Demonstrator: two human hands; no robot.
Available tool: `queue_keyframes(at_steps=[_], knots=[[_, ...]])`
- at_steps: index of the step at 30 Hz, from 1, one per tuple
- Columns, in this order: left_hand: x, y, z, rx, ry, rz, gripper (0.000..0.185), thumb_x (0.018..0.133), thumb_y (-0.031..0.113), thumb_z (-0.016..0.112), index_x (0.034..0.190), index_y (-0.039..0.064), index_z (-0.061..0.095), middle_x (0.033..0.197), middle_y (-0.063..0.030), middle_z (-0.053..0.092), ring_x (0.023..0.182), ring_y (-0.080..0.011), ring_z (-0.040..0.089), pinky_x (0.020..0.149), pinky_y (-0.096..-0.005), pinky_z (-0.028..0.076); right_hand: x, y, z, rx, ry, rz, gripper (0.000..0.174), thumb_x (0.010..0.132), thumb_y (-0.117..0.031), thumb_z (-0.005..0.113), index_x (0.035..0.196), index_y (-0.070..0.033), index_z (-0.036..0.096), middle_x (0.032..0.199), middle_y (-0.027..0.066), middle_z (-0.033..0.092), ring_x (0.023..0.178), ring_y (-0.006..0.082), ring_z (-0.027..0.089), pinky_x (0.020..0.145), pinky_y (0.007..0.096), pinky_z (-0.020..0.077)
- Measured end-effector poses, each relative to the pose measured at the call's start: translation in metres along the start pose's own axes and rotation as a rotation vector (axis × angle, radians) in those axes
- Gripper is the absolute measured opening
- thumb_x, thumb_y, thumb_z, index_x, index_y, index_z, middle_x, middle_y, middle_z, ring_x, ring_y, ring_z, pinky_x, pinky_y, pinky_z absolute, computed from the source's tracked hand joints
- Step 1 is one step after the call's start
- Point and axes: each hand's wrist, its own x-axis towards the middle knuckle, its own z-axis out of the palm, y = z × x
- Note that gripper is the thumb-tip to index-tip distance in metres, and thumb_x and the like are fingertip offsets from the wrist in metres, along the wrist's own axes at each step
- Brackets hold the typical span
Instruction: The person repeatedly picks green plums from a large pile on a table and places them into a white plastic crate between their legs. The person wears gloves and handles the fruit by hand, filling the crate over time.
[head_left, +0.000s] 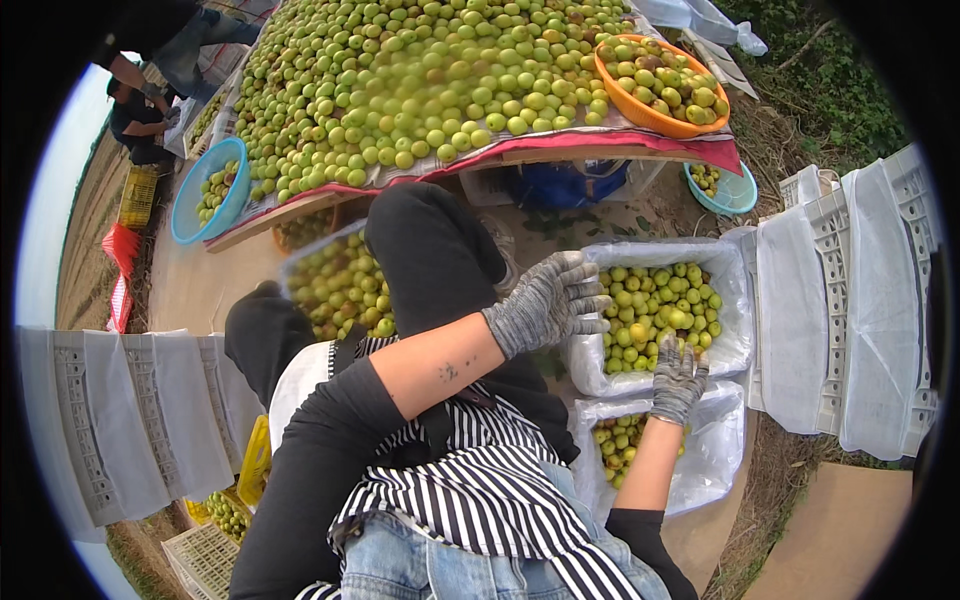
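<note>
My left hand (551, 304), in a grey knit glove, is at the left rim of a plastic-lined crate (731, 300) of small green fruit (652, 315); its fingers are spread and nothing shows in them. My right hand (677, 382), gloved alike, reaches over the near side of that crate, fingertips at the fruit; whether it grips one is hidden. Below it stands a second lined crate (716, 457), partly filled with browner fruit (619, 442). A large heap of green fruit (420, 82) covers the cloth-topped table ahead.
An orange basket (637, 112) of fruit and a blue basin (238, 180) stand on the table's edges; another basin (742, 191) is on the ground at right. A fruit crate (337, 292) sits by my legs. Lined crates (795, 300) are stacked right and left (135, 420). People work at upper left.
</note>
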Motion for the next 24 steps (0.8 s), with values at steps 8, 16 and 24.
queue_keyframes(at_steps=[8, 16, 24], knots=[[-0.077, 0.056, -0.047, -0.092, -0.281, 0.225, 0.037, 0.084, 0.028, 0.054, 0.109, 0.001, 0.055, 0.105, -0.0134, 0.059, 0.098, -0.0275, 0.057, 0.092, -0.0442, 0.043, -0.011, 0.073, 0.056, -0.056, -0.525, 0.476, 0.037, 0.091, -0.025, 0.043, 0.111, 0.004, 0.055, 0.110, 0.0181, 0.058, 0.100, 0.0263, 0.054, 0.085, 0.0360, 0.0446], [-0.187, 0.143, -0.148, -0.097, -0.119, 0.696, 0.037, 0.086, 0.029, 0.052, 0.111, 0.002, 0.054, 0.106, -0.0121, 0.060, 0.098, -0.0246, 0.058, 0.092, -0.0424, 0.044, -0.067, 0.174, 0.148, -0.316, -0.906, 0.780, 0.034, 0.091, -0.023, 0.044, 0.115, 0.001, 0.051, 0.108, 0.0168, 0.058, 0.091, 0.0255, 0.057, 0.078, 0.0349, 0.0467], [-0.249, 0.210, -0.225, -0.153, 0.102, 0.850, 0.029, 0.086, 0.025, 0.051, 0.104, 0.003, 0.059, 0.097, -0.0095, 0.063, 0.092, -0.0225, 0.059, 0.086, -0.0398, 0.047, -0.114, 0.271, 0.239, -0.591, -1.155, 0.707, 0.032, 0.088, -0.019, 0.050, 0.114, 0.001, 0.051, 0.104, 0.0138, 0.058, 0.088, 0.0222, 0.058, 0.074, 0.0317, 0.0482]])
